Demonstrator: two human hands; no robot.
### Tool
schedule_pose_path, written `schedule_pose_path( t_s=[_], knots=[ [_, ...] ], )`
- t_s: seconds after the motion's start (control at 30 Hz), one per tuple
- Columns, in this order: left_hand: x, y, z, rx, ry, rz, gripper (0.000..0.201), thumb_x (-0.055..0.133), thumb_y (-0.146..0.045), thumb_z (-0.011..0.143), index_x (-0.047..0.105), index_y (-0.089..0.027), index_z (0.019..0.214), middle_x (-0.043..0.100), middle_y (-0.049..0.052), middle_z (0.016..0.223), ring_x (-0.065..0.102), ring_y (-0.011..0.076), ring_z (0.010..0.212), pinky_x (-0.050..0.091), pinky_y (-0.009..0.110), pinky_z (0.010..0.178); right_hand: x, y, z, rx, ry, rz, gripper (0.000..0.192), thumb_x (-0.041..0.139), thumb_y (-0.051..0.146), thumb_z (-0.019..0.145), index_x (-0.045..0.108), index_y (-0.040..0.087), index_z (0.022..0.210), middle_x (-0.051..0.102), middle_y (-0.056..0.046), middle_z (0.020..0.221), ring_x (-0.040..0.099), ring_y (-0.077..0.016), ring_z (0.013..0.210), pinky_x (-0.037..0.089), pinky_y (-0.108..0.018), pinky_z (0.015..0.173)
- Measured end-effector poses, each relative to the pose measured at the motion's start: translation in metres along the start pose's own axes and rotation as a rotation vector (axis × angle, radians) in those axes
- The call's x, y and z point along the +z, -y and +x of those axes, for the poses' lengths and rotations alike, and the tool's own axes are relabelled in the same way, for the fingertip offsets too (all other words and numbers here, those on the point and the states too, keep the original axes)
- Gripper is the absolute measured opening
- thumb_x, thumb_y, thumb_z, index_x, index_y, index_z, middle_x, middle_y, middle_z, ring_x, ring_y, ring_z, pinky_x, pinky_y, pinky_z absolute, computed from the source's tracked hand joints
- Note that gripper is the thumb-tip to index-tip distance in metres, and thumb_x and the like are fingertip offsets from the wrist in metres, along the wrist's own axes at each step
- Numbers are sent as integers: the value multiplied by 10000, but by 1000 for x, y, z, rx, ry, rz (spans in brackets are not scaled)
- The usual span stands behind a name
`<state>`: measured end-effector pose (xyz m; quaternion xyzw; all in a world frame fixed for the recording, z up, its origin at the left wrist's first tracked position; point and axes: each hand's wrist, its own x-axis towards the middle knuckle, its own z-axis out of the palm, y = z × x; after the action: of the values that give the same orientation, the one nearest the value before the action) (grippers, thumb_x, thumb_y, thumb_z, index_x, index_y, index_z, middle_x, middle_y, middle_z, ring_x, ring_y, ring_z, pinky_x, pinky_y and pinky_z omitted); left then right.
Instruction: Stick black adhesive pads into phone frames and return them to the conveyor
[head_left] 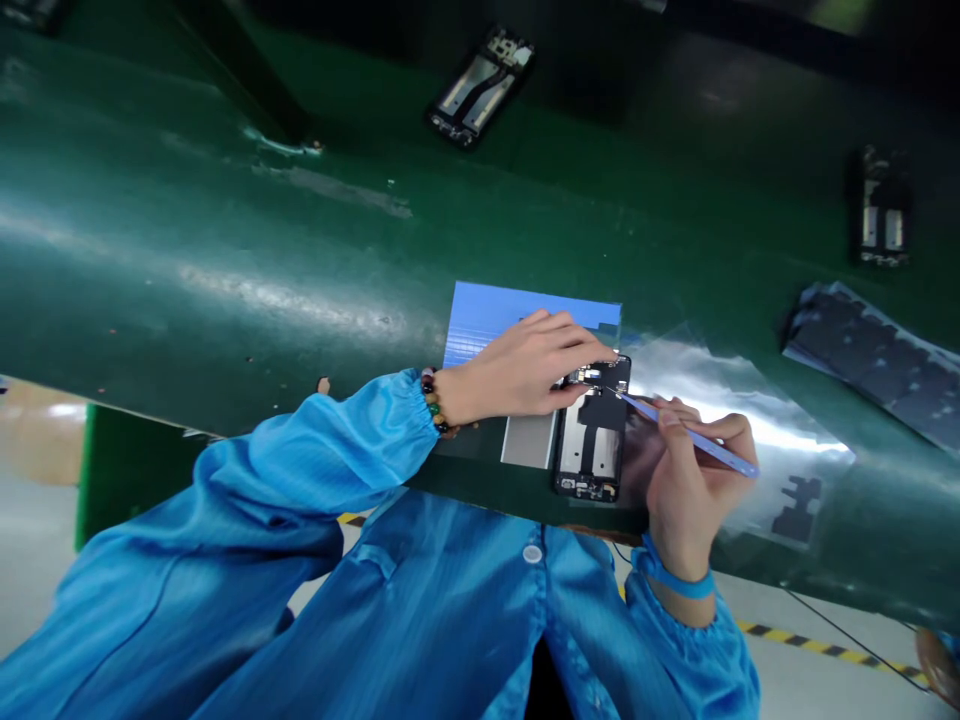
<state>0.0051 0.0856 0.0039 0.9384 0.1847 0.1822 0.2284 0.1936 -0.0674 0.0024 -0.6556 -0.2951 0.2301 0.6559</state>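
left hand fingers pressing phone frame; right hand grip closed on tweezers

Left hand stretched forward from a blue sleeve gathered at the wrist, palm down, fingers curled and pressing with the tips, a beaded bracelet at the wrist. Right hand raised from below, wrist bent and ringed by a blue band, fingers pinched in a pen-like grip. Both forearms angled inward, hands close together but apart.
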Motion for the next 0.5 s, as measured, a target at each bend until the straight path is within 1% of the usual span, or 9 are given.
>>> schedule_pose_path(
  t_s=[0.17,0.33,0.43,0.5],
  knots=[
    [0,0,0,-17,14,-20,380,617,-298,1081,656,-199,1445,729,94,1405,629,251,1238,444,386,1018,-2,-4,0,-11,3,-3,353,894,232,856,545,267,817,705,43,746,795,-219,904,552,-554,1190],
    [1,1,-1,-6,26,0,377,608,-315,1087,665,-196,1440,719,108,1401,625,255,1208,452,395,981,-1,-6,-1,-20,13,-4,342,889,237,873,551,267,831,720,31,778,797,-216,920,551,-546,1195],
    [0,0,-1,36,73,69,350,572,-295,1102,690,-235,1426,681,118,1428,611,272,1205,446,401,951,1,-5,-3,-23,16,-27,325,881,232,883,562,248,821,715,21,774,799,-214,921,550,-535,1190],
    [-1,-1,0,57,110,145,371,549,-272,1107,680,-265,1455,647,127,1452,600,290,1210,445,405,937,0,-4,-2,-31,14,-37,323,879,236,882,560,246,827,731,10,786,803,-221,933,545,-544,1194]
  ],
)
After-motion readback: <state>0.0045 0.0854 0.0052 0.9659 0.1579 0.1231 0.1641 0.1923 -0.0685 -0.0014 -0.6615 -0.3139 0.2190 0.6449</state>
